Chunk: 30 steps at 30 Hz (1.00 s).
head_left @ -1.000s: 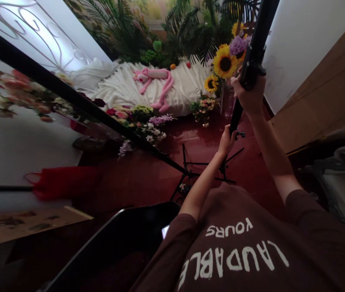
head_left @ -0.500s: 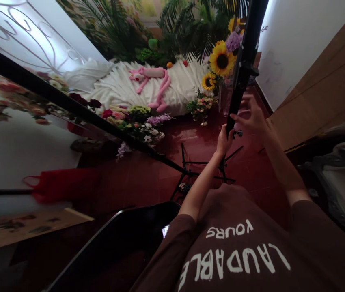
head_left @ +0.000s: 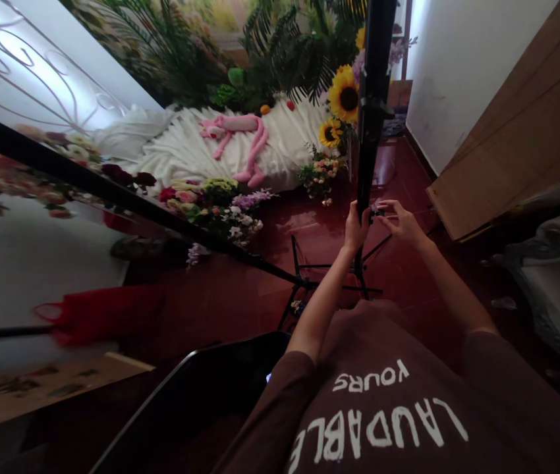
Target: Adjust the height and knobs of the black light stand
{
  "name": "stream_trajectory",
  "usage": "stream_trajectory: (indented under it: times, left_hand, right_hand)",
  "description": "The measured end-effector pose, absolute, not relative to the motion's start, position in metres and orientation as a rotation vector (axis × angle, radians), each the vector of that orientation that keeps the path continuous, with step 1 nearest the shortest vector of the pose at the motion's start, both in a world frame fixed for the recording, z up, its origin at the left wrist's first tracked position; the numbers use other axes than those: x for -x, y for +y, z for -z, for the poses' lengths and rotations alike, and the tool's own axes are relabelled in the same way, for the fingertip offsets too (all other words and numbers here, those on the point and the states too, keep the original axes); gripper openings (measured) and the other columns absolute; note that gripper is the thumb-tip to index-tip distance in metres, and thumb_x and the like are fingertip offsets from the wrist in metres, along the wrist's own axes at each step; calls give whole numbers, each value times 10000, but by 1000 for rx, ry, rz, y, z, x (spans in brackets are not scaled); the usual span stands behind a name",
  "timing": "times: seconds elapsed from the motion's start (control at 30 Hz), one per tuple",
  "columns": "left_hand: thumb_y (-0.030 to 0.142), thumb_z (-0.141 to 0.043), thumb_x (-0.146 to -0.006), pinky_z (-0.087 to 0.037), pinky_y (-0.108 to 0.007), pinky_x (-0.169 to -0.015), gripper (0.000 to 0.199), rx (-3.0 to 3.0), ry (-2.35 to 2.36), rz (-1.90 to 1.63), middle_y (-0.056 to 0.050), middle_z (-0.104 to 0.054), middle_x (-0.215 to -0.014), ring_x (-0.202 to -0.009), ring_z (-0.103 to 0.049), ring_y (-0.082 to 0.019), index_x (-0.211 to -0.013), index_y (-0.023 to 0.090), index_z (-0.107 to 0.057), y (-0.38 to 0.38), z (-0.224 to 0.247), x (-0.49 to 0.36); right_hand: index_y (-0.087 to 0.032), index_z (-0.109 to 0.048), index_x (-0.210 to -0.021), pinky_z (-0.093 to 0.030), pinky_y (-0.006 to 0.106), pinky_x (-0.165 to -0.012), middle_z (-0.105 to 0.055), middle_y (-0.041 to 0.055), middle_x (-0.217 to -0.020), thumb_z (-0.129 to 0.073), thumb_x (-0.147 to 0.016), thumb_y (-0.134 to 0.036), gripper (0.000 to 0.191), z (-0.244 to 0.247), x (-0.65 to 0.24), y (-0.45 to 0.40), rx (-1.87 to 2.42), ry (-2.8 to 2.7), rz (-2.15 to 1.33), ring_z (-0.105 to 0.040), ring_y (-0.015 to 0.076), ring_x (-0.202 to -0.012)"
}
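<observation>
A tall black light stand point(head_left: 367, 145) rises upright before me, its legs point(head_left: 371, 289) spread on the floor. My left hand point(head_left: 356, 230) wraps round the stand's pole, low down. Just beside it, a small black tightening knob point(head_left: 375, 213) sticks out on the right of the pole. My right hand point(head_left: 405, 227) has thumb and fingers closed in on this knob, the other fingers bent.
Another black pole point(head_left: 136, 207) slants across my left. Beyond lie a white draped cloth point(head_left: 290, 145), a pink plush toy point(head_left: 238, 124), sunflowers point(head_left: 344, 95) and artificial flowers point(head_left: 211, 197). At right are a wooden panel point(head_left: 497, 138) and an ornate chair point(head_left: 547, 276).
My right hand has come down from beside the upper pole to the knob. The pole has swung slightly left to stand more upright. My left hand keeps its hold.
</observation>
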<state>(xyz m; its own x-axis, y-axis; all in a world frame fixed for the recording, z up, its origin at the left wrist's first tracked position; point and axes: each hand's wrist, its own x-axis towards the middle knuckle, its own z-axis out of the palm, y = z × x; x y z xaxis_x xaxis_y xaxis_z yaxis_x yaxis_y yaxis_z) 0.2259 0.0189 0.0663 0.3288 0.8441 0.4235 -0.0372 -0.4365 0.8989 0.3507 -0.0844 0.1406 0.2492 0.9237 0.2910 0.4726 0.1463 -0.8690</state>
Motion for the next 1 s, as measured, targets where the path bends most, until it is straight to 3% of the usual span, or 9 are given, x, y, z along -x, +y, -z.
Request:
stream_trajectory:
  times: [0.2, 0.3, 0.4, 0.5, 0.63, 0.8, 0.9, 1.0]
  left_hand:
    - [603, -473, -961, -464, -242, -647, 446, -1710, 716, -1216, -29, -635, -835, -677, -590, -114, -1168, 213, -537, 18, -65, -225]
    - [598, -478, -960, -466, -245, -649, 436, -1697, 724, -1218, -21, -627, -815, -668, -583, -116, -1160, 216, -542, 18, -65, -225]
    - [592, -482, -960, -483, -253, -697, 425, -1697, 746, -1241, -30, -635, -840, -725, -603, -126, -1147, 216, -552, 18, -66, -225]
    - [580, -483, -964, -494, -262, -726, 411, -1700, 738, -1244, -46, -653, -878, -763, -620, -134, -1136, 215, -562, 18, -69, -225]
    - [573, -494, -962, -494, -263, -711, 391, -1705, 718, -1208, -33, -650, -858, -722, -604, -129, -1134, 229, -560, 17, -70, -223]
    - [626, -460, -953, -468, -246, -673, 438, -1727, 733, -1242, -23, -631, -836, -698, -584, -121, -1124, 230, -536, 18, -69, -223]
    - [636, -457, -949, -482, -256, -698, 473, -1727, 721, -1213, -40, -652, -878, -732, -606, -130, -1166, 222, -531, 18, -70, -223]
    - [622, -473, -948, -517, -278, -795, 517, -1693, 668, -1133, -85, -683, -1039, -881, -659, -150, -1260, 212, -514, 14, -67, -210]
  right_hand:
    - [-234, -592, -1180, -568, 389, -854, -725, 62, -1012, -665, -883, -479, 392, -136, -353, -79, 1537, -1331, -564, -701, 207, -917]
    - [-235, -588, -1138, -547, 293, -693, -691, 9, -825, -630, -898, -517, 373, -134, -348, -71, 1545, -1217, -604, -668, 158, -729]
    - [-232, -574, -1066, -407, 197, -457, -573, -57, -646, -576, -917, -536, 338, -133, -340, -60, 1514, -1001, -776, -518, 93, -480]
    - [-219, -573, -1017, -217, 170, -344, -433, -98, -532, -529, -941, -474, 269, -134, -335, -52, 1435, -804, -1051, -332, 62, -352]
    - [-207, -546, -903, -122, 161, -322, -302, -121, -451, -469, -948, -267, 107, -139, -345, -46, 1301, -563, -1447, -174, 52, -316]
    - [-221, -430, -723, -165, 154, -316, -291, -115, -444, -453, -886, -78, 219, -138, -359, -43, 1176, -241, -1708, -146, 52, -334]
    - [-224, -397, -698, -165, 144, -309, -281, -113, -459, -400, -935, -86, 274, -140, -354, -47, 1063, -149, -1705, -133, 49, -339]
    - [-217, -400, -717, -200, 134, -316, -358, -91, -520, -386, -1015, -226, 299, -141, -343, -56, 944, -130, -1675, -194, 41, -354]
